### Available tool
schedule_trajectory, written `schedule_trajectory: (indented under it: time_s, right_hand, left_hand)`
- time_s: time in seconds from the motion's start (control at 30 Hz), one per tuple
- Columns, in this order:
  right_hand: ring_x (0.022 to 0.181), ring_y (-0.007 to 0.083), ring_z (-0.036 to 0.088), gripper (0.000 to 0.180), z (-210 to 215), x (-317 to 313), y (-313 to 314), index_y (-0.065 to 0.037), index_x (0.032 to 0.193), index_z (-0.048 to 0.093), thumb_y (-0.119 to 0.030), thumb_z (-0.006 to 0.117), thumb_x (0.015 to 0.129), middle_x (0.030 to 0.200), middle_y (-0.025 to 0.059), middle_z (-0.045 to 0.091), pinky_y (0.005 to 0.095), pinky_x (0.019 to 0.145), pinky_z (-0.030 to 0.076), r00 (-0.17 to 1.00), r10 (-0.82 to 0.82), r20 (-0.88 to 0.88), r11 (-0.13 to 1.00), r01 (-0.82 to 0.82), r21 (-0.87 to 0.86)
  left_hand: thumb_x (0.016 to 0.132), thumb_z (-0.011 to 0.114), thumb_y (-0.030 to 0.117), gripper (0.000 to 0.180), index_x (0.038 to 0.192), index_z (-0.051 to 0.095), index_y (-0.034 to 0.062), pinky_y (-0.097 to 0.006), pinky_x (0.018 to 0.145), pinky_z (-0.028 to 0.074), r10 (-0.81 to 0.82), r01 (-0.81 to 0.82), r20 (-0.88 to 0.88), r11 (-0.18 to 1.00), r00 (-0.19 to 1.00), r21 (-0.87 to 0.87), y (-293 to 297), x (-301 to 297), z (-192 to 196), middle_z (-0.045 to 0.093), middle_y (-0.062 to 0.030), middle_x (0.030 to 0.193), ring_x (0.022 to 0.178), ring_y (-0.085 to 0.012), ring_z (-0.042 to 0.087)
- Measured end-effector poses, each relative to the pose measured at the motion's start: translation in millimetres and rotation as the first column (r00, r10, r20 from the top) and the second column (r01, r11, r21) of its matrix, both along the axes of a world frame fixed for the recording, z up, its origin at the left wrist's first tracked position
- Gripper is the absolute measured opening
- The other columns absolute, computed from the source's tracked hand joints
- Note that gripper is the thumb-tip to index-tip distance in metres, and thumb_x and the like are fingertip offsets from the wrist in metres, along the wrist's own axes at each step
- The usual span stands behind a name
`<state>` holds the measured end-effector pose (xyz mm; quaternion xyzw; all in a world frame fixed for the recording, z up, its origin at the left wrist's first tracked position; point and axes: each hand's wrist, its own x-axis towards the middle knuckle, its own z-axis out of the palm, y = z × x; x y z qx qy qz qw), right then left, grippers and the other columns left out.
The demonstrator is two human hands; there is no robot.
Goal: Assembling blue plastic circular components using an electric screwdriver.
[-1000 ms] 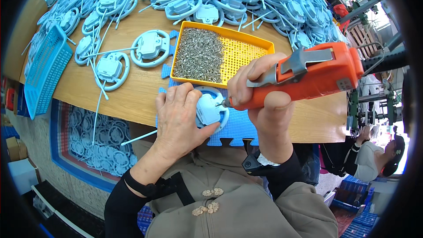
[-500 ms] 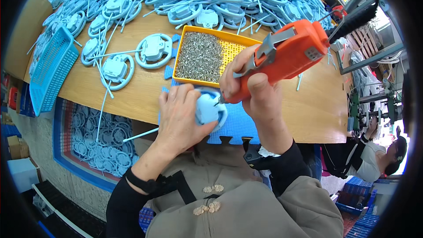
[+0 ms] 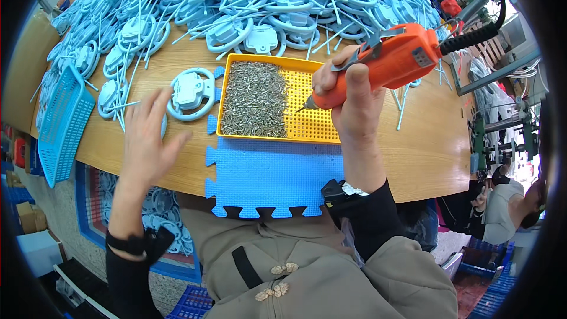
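My right hand [image 3: 348, 100] is wrapped round an orange electric screwdriver [image 3: 387, 62]. The tool's tip hangs over the yellow tray [image 3: 316, 136], whose left part holds a heap of small metal screws [image 3: 254, 97]. My left hand [image 3: 147, 145] is open above the table's left side, fingers apart and a little blurred. Beside its fingers lies a light-blue plastic ring-shaped part [image 3: 192, 93] with a boxy centre. Another such part is mostly hidden behind that hand. In front of the tray, the blue foam mat [image 3: 271, 171] has no part on it.
A large pile of the same blue parts [image 3: 254, 0], many with thin rods, covers the far table. At the left edge leans a blue basket [image 3: 65, 124]. Below the table, a crate [image 3: 91, 224] holds more parts. A person [image 3: 505, 207] is at the right.
My left hand has let go of the blue part and moved left, opening. The part is gone from the mat. My right hand has swung the screwdriver's tip up over the tray.
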<state>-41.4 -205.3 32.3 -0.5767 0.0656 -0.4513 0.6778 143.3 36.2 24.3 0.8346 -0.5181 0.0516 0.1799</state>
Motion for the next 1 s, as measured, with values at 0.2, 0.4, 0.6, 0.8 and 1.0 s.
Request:
schedule_trajectory:
  time_s: [0.2,0.4,0.6,0.8,1.0]
  right_hand:
    - [0.06,0.0176,0.055,0.045,-2.4,6.0,-2.6,-0.006,0.094,0.05,-0.046,0.069,0.084,0.067,0.006,0.055,0.0318,0.059,0.045,1.0,0.009,-0.006,1.0,-0.009,-0.007]
    - [0.06,0.0175,0.054,0.044,-5.1,4.5,-4.5,-0.006,0.094,0.049,-0.046,0.068,0.085,0.067,0.0066,0.055,0.0318,0.059,0.045,1.0,0.015,-0.001,1.0,-0.015,-0.02]
    - [0.061,0.0168,0.053,0.048,10.7,-5.6,0.0,-0.006,0.094,0.05,-0.05,0.065,0.086,0.067,0.0054,0.054,0.0321,0.06,0.045,1.0,-0.01,0.012,0.997,0.011,-0.076]
    - [0.059,0.0156,0.052,0.062,44.1,-21.5,40.3,-0.005,0.095,0.049,-0.065,0.059,0.081,0.066,0.0029,0.051,0.0299,0.057,0.045,0.99,0.143,0.003,0.984,-0.141,-0.109]
    - [0.056,0.0168,0.053,0.064,38.8,-27.8,78.2,-0.004,0.097,0.048,-0.064,0.062,0.08,0.065,0.0044,0.052,0.0294,0.052,0.047,0.968,0.214,-0.128,0.968,-0.228,-0.103]
  left_hand:
    - [0.072,0.074,0.014,0.072,0.136,0.043,0.0039,-0.042,0.105,0.035,-0.084,0.109,-0.139,0.977,0.987,0.185,-36.8,56.2,-15.1,0.047,-0.0182,0.134,0.124,-0.037,0.043]
    - [0.062,0.074,0.007,0.061,0.119,0.052,0.0058,-0.04,0.099,0.041,-0.134,0.122,-0.194,0.99,0.972,-0.07,-36.8,49.9,-4.9,0.049,-0.0165,0.127,0.121,-0.0365,0.047]
    - [0.057,0.077,0.011,0.061,0.114,0.055,0.0054,-0.042,0.097,0.041,-0.214,0.207,-0.087,0.974,0.973,-0.089,-1.6,-49.0,34.2,0.048,-0.0188,0.125,0.116,-0.0373,0.049]
    - [0.056,0.081,0.02,0.063,0.111,0.055,0.0064,-0.042,0.087,0.038,-0.186,0.171,-0.204,0.982,0.961,-0.086,-6.7,-103.3,-14.6,0.05,-0.0145,0.116,0.106,-0.0337,0.05]
    - [0.057,0.081,0.023,0.062,0.111,0.054,0.007,-0.042,0.087,0.036,-0.156,0.137,-0.242,0.986,0.958,-0.09,-9.0,-102.9,-16.0,0.049,-0.0116,0.113,0.105,-0.0322,0.048]
